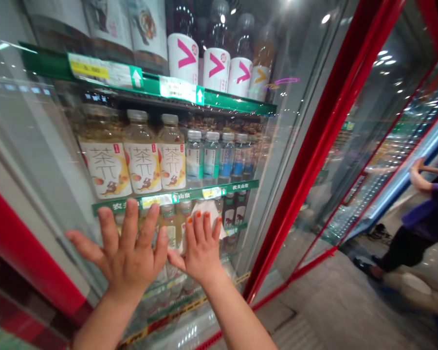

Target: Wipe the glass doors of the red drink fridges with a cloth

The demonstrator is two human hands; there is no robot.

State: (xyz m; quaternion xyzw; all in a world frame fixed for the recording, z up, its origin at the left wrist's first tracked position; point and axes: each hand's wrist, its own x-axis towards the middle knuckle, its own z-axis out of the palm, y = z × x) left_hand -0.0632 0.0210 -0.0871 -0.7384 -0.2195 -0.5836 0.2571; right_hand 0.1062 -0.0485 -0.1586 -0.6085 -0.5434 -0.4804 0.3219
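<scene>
My left hand [129, 250] is spread wide against the glass door [288, 160] of a drinks cooler, with nothing in it. To its right, my right hand [203, 245] presses a thin white cloth [209, 210] flat to the same glass. Its fingers lie over the cloth, which shows past the fingertips; I cannot tell whether it is fabric or paper. Behind the glass, just above my hands, stand tea bottles [142, 165] with white and yellow labels and smaller clear bottles [212, 158]. My hands partly hide a lower row of bottles.
A red door frame [314, 155] slants along the right side. Green shelf edges [237, 187] carry price tags. Larger bottles [216, 68] fill the upper shelf. On the right, beyond the grey floor [314, 301], a person in a purple top [428, 214] stands at another glass door with arms raised.
</scene>
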